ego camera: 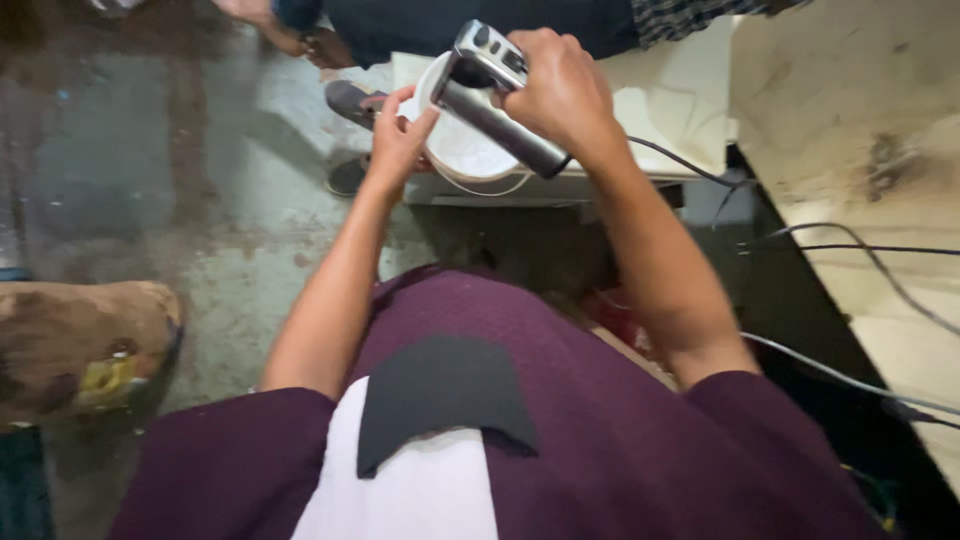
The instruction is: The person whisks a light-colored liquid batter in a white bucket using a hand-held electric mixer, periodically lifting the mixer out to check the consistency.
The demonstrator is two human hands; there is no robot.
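Observation:
My right hand (560, 85) grips a grey and silver corded hand tool (495, 105), a long cylinder with buttons on its head, held tilted over a white round bowl (470, 155). My left hand (395, 140) rests on the bowl's left rim, fingers curled around it. The tool's black cord (690, 165) trails off to the right. The bowl sits on a low white block (670, 110). What lies inside the bowl is hidden by the tool.
A pale stained slab (860, 150) runs along the right, with black and grey cables (870, 250) across it. Another person's legs and sandalled feet (345, 100) stand beyond the bowl. Concrete floor (150, 180) lies left, with a brown lump (80, 345) on it.

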